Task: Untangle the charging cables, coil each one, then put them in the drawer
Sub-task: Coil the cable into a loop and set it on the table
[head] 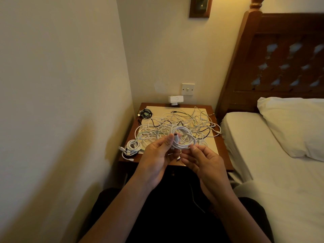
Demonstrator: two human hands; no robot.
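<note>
A white cable coil (184,137) hangs in front of me above the near edge of the bedside table (226,155). My left hand (157,155) grips its left side, thumb pressed over a white plug end. My right hand (203,158) pinches the coil's lower right strands. Behind them a big tangle of white and black cables (180,123) covers the table top. One coiled white cable (132,146) lies at the table's near left corner, and a coiled black cable (145,113) at the far left. The drawer front below the table is dark and mostly hidden by my arms.
A white plug adapter (175,99) sits in the wall socket behind the table, under a light switch (188,89). The wall closes in on the left. A bed with a pillow (294,128) and a wooden headboard (280,58) stands to the right.
</note>
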